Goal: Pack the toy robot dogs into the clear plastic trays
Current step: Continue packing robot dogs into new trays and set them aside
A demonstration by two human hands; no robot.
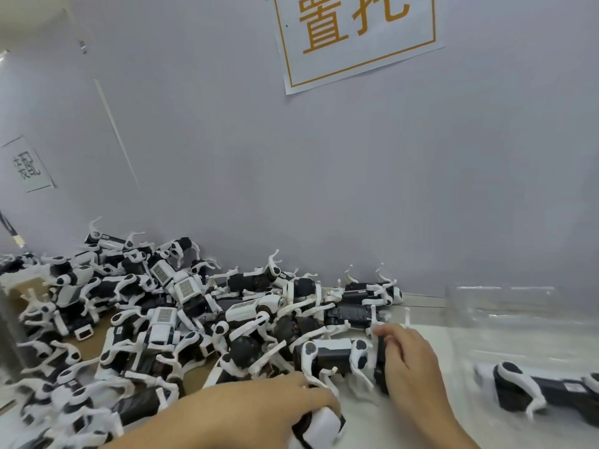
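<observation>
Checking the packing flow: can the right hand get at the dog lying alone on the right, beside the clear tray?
Probably not yet. The right hand already grips a dark toy part at the pile's edge. The path to the lone dog looks unobstructed, but the hand would have to free itself first.

Looks like a factory packing station: big heap of identical toy robot dogs (181, 319) at 9 o'clock, printed station sign (356, 37) taped up at 12 o'clock.

Grey wall (324, 173) fills the back. White paper sign (356, 37) with orange characters and orange border hangs top centre. Smaller white sign (27, 165) with dark characters sits far left.
</observation>
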